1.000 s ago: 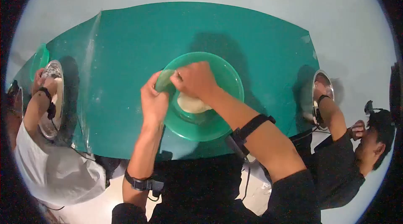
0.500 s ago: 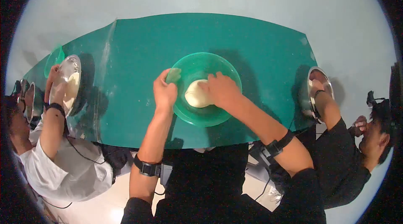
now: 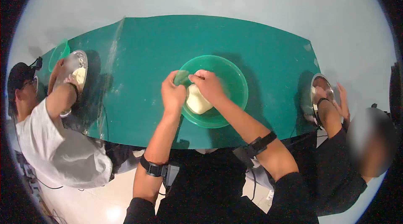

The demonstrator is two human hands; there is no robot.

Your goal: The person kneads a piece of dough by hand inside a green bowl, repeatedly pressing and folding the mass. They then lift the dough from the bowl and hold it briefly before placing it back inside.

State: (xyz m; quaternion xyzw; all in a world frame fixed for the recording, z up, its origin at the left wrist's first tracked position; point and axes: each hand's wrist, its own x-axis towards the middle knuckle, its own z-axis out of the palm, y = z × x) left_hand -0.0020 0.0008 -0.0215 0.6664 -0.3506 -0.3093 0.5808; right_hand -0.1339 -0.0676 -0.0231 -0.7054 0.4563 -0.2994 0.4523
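A translucent green bowl (image 3: 235, 83) stands before me with a pale, smooth lump of dough (image 3: 197, 101) in its left half. My left hand (image 3: 173, 93) is closed on the bowl's left rim, thumb on the near side and fingers showing through the plastic. Inside the bowl, my right hand (image 3: 208, 86) has its fingers bent over the dough's far edge and pinches it; part of the dough is hidden beneath that hand.
The green table (image 3: 142, 56) has a taped seam (image 3: 111, 64) on its left. At left, a person in white works dough in a metal bowl (image 3: 85, 62), beside a green container (image 3: 60, 54). At right, another person's hand is in a metal bowl (image 3: 314, 110).
My right hand has moved leftward across the dough, from its right side to its far edge. The dough has changed shape slightly. The co-worker at right now shows a second hand beside their bowl.
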